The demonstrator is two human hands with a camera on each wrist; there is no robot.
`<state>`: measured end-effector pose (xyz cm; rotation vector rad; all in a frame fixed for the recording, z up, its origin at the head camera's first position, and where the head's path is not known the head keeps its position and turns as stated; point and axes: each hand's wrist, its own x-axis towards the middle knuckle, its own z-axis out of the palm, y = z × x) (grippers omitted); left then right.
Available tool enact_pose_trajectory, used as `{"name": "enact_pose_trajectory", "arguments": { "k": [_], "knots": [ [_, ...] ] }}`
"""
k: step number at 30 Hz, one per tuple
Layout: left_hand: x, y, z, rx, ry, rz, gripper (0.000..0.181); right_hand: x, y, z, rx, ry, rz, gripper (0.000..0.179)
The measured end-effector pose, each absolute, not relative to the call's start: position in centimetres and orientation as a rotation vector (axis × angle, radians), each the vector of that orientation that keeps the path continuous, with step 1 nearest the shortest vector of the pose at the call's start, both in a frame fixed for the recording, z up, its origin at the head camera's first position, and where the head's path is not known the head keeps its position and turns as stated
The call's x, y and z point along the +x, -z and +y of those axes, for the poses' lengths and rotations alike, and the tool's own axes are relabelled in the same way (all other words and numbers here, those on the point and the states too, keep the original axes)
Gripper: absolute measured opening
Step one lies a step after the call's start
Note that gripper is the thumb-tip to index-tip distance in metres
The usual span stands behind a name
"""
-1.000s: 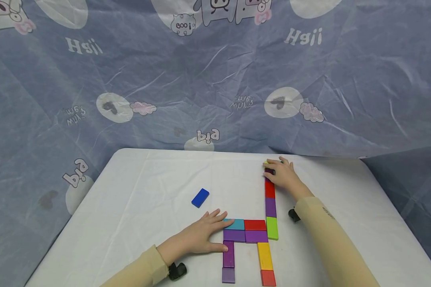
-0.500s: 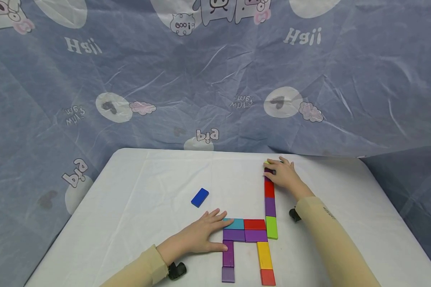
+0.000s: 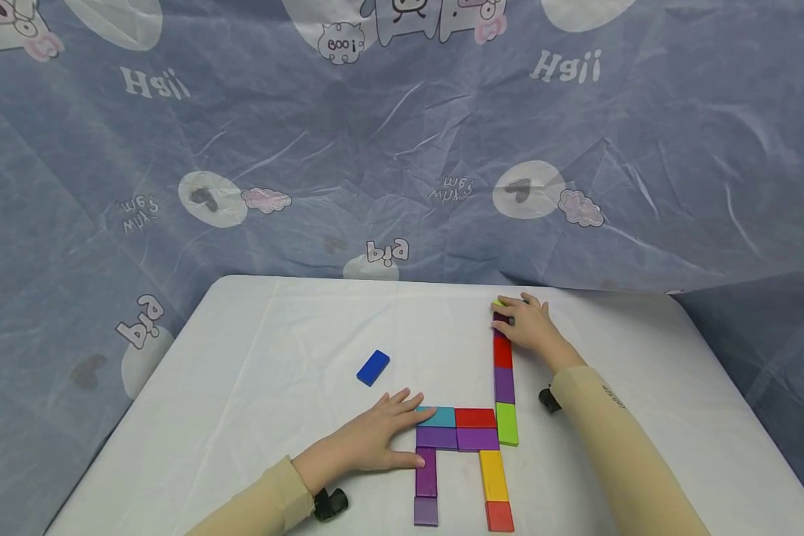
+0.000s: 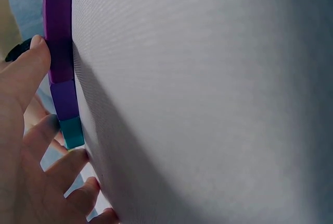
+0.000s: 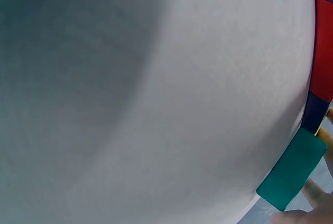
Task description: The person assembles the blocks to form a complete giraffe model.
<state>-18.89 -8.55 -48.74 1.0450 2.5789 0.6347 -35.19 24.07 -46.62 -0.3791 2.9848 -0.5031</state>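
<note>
Flat coloured blocks form a joined pattern on the white table. My left hand (image 3: 365,439) lies spread at its left side, fingertips at the teal block (image 3: 444,417) and thumb on the upright purple block (image 3: 426,473). Beside the teal one is a red block (image 3: 474,418), above two purple blocks (image 3: 477,439). At the far end of the long column, my right hand (image 3: 532,327) rests with thumb and forefinger across a dark purple block (image 3: 500,318). A green block (image 5: 292,169) sits at an angle by its fingers in the right wrist view.
A loose blue block (image 3: 373,368) lies left of the column. Yellow (image 3: 493,476) and orange-red (image 3: 499,516) blocks extend toward the near edge; a lime block (image 3: 507,424) ends the column. Black wrist cameras (image 3: 330,505) hang under the sleeves. A patterned blue-grey cloth (image 3: 348,134) stands behind the table.
</note>
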Motion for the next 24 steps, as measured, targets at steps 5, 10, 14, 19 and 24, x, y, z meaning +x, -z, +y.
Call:
{"name": "enact_pose_trajectory", "arguments": {
  "k": [5, 10, 14, 19, 24],
  "knots": [
    [-18.9, 48.7, -8.6, 1.042, -0.636, 2.577, 0.076, -35.1, 46.5, 24.5, -0.37, 0.597, 3.018, 0.051],
    [-18.9, 48.6, -8.6, 1.04, -0.638, 2.578, 0.076, -35.0, 46.2, 25.6, -0.311, 0.705, 3.094, 0.046],
    [-18.9, 48.5, -8.6, 1.039, -0.639, 2.578, 0.075, -35.1, 46.1, 26.3, -0.274, 0.743, 3.114, 0.041],
    [-18.9, 48.6, -8.6, 1.038, -0.641, 2.575, 0.075, -35.1, 46.4, 26.7, -0.265, 0.753, 3.126, 0.036],
    [-18.9, 48.6, -8.5, 1.036, -0.654, 2.568, 0.075, -34.9, 46.7, 26.7, -0.242, 0.757, 3.172, 0.034]
  ]
}}
